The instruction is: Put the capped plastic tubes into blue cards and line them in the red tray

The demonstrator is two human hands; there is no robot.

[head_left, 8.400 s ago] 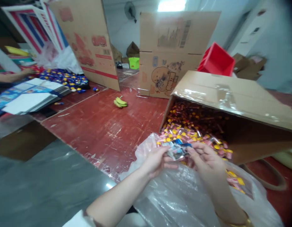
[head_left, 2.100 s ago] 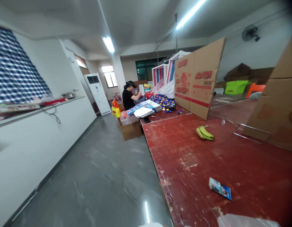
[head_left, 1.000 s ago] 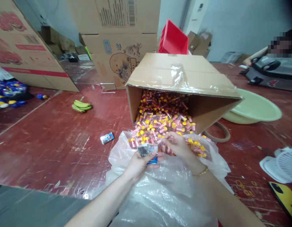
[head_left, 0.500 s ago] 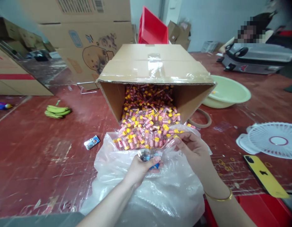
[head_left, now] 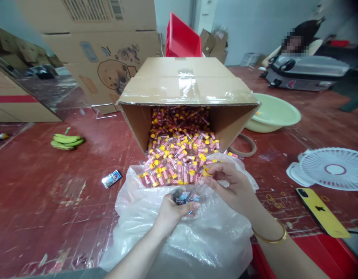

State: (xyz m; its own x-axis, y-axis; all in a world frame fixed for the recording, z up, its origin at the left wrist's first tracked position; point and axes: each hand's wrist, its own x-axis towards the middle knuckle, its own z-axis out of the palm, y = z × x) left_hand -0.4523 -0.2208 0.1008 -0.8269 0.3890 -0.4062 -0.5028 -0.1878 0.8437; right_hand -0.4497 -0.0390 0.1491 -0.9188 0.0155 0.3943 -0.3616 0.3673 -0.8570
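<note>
My left hand is closed around several small shiny packets, dark and blue, with the thumb across them. Just above and to the right, my right hand pinches a small clear tube by its yellow cap. The tube's body is blurred, so I cannot tell what is inside. Both hands are over a translucent plastic sheet. Beyond them a heap of capped tubes with pink contents spills from a cardboard box lying on its side.
A loose blue packet and bananas lie on the red floor at left. At right are a pale green basin, a white fan grille and a yellow phone. A person sits behind a grey suitcase.
My right hand has tipped the tube, so its cap now faces more towards me. The packets in my left hand have shifted. The view has turned slightly right.
</note>
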